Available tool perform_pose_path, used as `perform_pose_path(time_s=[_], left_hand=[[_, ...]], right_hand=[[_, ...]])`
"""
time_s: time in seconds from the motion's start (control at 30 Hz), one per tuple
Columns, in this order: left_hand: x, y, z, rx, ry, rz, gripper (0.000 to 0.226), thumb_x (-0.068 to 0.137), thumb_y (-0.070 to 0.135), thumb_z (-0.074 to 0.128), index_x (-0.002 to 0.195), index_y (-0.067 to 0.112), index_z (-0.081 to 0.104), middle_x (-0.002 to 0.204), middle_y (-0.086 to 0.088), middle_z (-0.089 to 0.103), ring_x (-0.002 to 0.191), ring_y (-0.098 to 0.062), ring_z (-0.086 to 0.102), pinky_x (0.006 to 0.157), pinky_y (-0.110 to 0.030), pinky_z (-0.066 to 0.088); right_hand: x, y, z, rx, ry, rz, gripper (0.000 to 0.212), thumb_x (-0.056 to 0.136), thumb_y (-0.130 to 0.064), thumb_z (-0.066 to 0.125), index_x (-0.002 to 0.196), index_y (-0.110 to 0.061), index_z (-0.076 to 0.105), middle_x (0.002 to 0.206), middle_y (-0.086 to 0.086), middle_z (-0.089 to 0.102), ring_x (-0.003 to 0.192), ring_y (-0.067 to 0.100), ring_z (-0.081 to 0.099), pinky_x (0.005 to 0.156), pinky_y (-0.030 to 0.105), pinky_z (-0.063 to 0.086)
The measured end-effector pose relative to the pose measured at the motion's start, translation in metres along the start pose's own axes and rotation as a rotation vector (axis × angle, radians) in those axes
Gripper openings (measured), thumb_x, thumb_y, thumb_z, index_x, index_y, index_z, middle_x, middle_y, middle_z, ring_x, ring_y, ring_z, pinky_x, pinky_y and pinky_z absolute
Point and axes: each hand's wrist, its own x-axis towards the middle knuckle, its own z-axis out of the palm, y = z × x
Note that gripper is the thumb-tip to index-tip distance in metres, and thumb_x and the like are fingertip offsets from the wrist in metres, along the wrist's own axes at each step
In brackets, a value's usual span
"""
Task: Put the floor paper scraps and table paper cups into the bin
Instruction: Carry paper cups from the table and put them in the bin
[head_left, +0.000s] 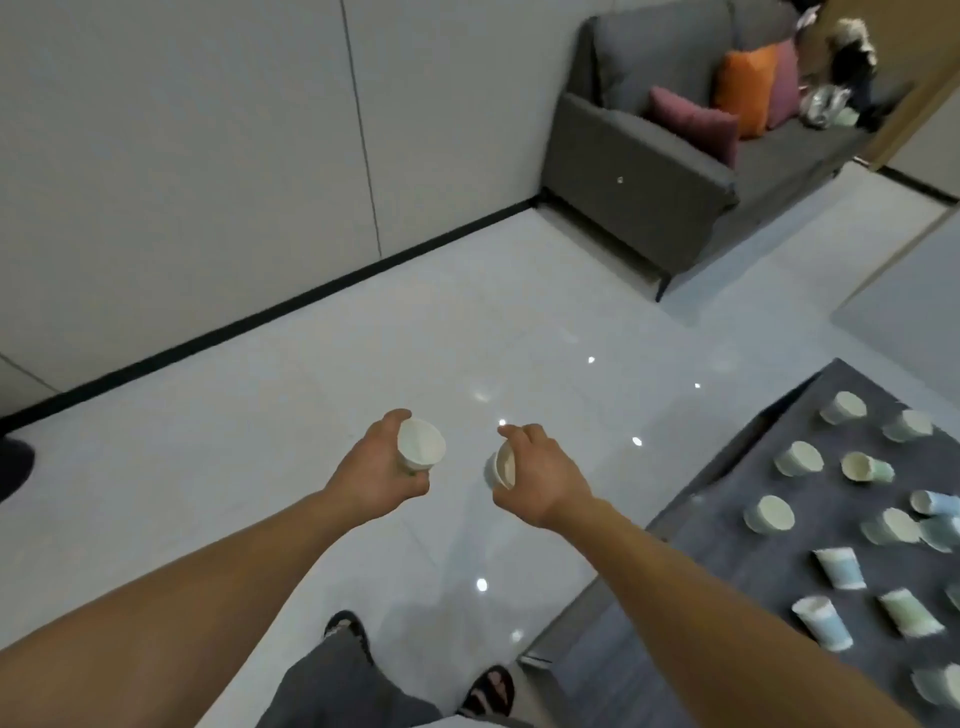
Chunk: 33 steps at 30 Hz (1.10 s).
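My left hand (382, 462) grips one paper cup (420, 444), right hand (540, 470) another (503, 466), table (753, 571) cups remain; bin unseen, need to find it.

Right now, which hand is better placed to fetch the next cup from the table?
Right. The right hand hangs nearer the table and its cups; the left hand is farther out over the floor. Each hand grips a cup, so neither is free yet.

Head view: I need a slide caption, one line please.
Left hand grips one paper cup, right hand another, above the floor beside a grey table scattered with more cups.
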Motion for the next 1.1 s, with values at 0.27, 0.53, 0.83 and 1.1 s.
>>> perform_pose_path(time_s=[0.27, 0.53, 0.83, 1.1], left_hand=[[-0.084, -0.13, -0.103, -0.119, 0.275, -0.188, 0.082, 0.069, 0.038, 0.075, 0.138, 0.033, 0.03, 0.13, 0.005, 0.047, 0.107, -0.019, 0.052, 0.084, -0.032, 0.05], [-0.181, -0.282, -0.227, -0.126, 0.468, -0.321, 0.083, 0.07, 0.036, 0.076, 0.139, 0.029, 0.03, 0.133, 0.002, 0.045, 0.108, -0.016, 0.048, 0.087, -0.028, 0.046], [-0.22, -0.397, -0.326, -0.177, 0.654, -0.485, 0.09, 0.069, 0.033, 0.078, 0.142, 0.03, 0.025, 0.137, 0.0, 0.042, 0.118, -0.022, 0.047, 0.094, -0.032, 0.046], [-0.202, -0.497, -0.433, -0.178, 0.735, -0.597, 0.098, 0.067, 0.034, 0.076, 0.145, 0.038, 0.016, 0.135, 0.005, 0.037, 0.112, -0.017, 0.046, 0.085, -0.024, 0.04]], right_hand=[[0.027, -0.166, 0.058, -0.156, -0.1, -0.267, 0.08, 0.08, -0.033, 0.067, 0.149, -0.024, 0.029, 0.141, 0.002, 0.038, 0.122, 0.025, 0.046, 0.093, 0.032, 0.044], [0.037, -0.372, 0.155, -0.235, -0.189, -0.487, 0.082, 0.082, -0.036, 0.067, 0.151, -0.025, 0.025, 0.143, 0.001, 0.036, 0.124, 0.023, 0.045, 0.096, 0.032, 0.046], [0.064, -0.55, 0.226, -0.31, -0.26, -0.727, 0.082, 0.082, -0.038, 0.068, 0.15, -0.026, 0.025, 0.141, 0.001, 0.037, 0.121, 0.022, 0.047, 0.094, 0.031, 0.047], [0.144, -0.703, 0.297, -0.295, -0.363, -0.812, 0.086, 0.08, -0.038, 0.073, 0.15, -0.029, 0.024, 0.145, -0.002, 0.036, 0.126, 0.022, 0.044, 0.1, 0.033, 0.046]])
